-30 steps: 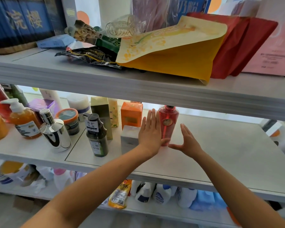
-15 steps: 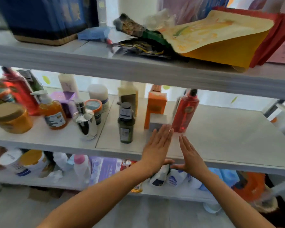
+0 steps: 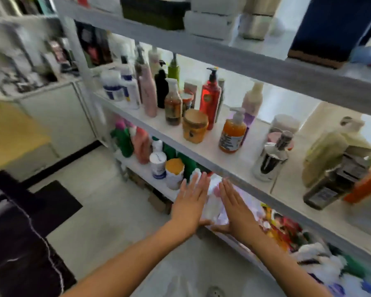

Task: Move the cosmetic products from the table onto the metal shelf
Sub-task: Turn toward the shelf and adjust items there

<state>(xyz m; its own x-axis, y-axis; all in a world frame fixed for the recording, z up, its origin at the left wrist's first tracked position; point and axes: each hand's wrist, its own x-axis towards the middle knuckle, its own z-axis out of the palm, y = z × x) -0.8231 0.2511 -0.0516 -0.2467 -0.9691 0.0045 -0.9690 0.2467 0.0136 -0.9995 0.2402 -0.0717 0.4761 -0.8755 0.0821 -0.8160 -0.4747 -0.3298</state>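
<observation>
1. Only the head view here, and it's looking pretty smeared, so I'm not trusting the small details.
2. The left hand (image 3: 191,202) and right hand (image 3: 236,204) are hovering side by side just in front of the shelf (image 3: 291,189), a bit under its middle board. Both are lying flat with straight fingers and carrying nothing.
3. The products (image 3: 148,97) I can make out are all standing on that middle board. The jar (image 3: 195,129) is sitting just in front of the red bottle (image 3: 210,99). The orange bottle (image 3: 232,133) and the chrome bottle (image 3: 270,157) are standing further right, near the front edge.
4. The yellow top at far left is looking like the desk (image 3: 11,133), well apart from both hands. It's too blurry to tell whether anything is lying on it.
5. My guess: this is the empty-handed bit between trips, so the next product is waiting to be fetched from the desk.
6. Doing it well, I reckon:
   - grabbing each bottle round the body, not by the pump head
   - carrying it upright
   - aiming for the bare patch right of the chrome bottle
   - coming in low under the upper board and setting down gently, since the front row is sitting close enough to topple with a nudge
</observation>
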